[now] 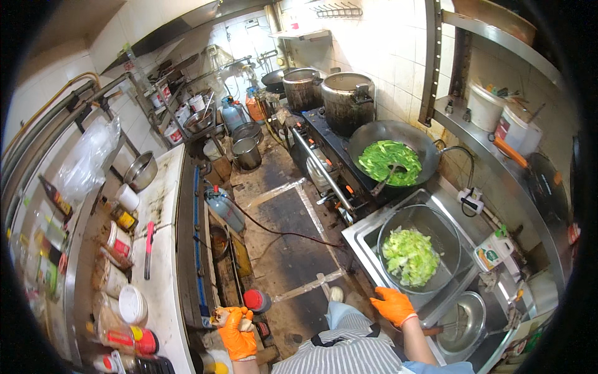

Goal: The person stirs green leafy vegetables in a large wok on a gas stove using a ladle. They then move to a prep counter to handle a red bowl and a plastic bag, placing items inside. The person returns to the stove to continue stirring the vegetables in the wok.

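My left hand (238, 329), in an orange glove, is closed around a crumpled, stained cloth-like item (219, 318) at the lower middle. My right hand (393, 306), gloved the same way, holds nothing and has its fingers apart beside the sink's edge. Above it, a large metal basin (448, 252) with chopped pale green leafy vegetable (411, 257) rests over the sink. A smaller metal bowl (472, 322) lies to the right of my right hand. Farther off, a wok (423, 140) on the stove holds green vegetables (383, 159) and a ladle (387, 177).
Two tall pots (348, 103) (302, 89) stand behind the wok. A white counter (161, 224) with tubs, bottles and a pink-handled knife (149, 250) runs along the left. A gas cylinder (224, 210) with a hose (280, 232) crossing the floor and a red-lidded jar (256, 300) are between.
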A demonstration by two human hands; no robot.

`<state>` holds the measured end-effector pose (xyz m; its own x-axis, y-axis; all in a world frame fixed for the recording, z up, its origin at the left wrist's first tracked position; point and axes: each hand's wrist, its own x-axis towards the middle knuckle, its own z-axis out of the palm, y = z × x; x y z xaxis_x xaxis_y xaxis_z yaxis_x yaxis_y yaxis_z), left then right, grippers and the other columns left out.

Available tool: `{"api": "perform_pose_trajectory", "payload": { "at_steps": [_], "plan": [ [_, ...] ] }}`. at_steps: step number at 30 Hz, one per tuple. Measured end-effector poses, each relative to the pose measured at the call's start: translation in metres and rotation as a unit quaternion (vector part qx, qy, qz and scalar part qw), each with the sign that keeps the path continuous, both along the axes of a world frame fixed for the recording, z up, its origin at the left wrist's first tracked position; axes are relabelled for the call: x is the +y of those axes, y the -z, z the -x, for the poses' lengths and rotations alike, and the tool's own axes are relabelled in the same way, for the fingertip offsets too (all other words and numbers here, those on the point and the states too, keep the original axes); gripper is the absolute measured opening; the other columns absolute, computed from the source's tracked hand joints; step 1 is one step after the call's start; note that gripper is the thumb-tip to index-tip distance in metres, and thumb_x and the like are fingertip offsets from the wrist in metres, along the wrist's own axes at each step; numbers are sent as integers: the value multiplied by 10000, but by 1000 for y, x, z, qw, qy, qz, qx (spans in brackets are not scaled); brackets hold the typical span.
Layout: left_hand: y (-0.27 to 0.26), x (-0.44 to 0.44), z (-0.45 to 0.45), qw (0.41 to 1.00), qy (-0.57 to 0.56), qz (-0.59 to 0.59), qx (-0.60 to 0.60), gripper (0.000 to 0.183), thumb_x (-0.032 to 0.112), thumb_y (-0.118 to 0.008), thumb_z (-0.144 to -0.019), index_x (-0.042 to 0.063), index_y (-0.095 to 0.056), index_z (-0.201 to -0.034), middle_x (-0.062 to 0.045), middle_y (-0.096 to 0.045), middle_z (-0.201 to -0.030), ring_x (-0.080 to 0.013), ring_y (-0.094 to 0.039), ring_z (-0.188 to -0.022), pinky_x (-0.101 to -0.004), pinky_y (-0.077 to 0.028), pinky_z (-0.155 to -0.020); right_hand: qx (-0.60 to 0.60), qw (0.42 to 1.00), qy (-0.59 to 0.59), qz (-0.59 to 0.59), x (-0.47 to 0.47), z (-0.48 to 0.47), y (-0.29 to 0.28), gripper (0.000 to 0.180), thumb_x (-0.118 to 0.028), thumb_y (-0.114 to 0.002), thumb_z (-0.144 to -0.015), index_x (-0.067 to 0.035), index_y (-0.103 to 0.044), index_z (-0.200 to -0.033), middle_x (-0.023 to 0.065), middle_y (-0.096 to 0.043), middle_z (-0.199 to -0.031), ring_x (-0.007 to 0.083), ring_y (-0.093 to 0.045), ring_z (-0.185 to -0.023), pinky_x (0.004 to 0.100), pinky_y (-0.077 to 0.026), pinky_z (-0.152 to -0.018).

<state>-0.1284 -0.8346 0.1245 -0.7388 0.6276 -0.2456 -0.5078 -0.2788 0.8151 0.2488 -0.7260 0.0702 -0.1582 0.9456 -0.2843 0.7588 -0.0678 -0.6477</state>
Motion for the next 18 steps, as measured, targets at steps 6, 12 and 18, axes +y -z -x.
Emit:
{"api": "perform_pose_trajectory", "payload": {
  "at_steps": [6, 12, 18],
  "plan": [
    [-6, 107, 38, 998, -47, -31, 28, 242, 44, -728, -896, 95, -600, -1094, -64, -664, -946, -191, -680, -848, -321, -594, -725, 353, 895, 273, 24, 155, 27, 56, 696, -328, -698, -955, 12, -420, -1496, 55, -646, -1105, 147, -609, -958, 287, -502, -834],
    [-8, 203, 81, 996, -49, -19, 71, 326, 71, -711, -924, 86, -575, -1220, -70, -651, -990, -191, -662, -915, -329, -591, -784, 703, 608, 365, 48, 323, 45, 88, 389, -413, -723, -952, -116, -623, -1185, 10, -602, -940, 179, -597, -816, 320, -518, -800],
    [6, 315, 105, 1000, 14, 9, 24, 230, 41, -706, -907, 69, -598, -1109, -72, -639, -963, -195, -650, -892, -337, -591, -788, 513, 741, 433, 20, 387, 15, 41, 386, -312, -747, -930, -72, -572, -1176, 42, -632, -932, 196, -637, -770, 325, -570, -629]
  ]
}}
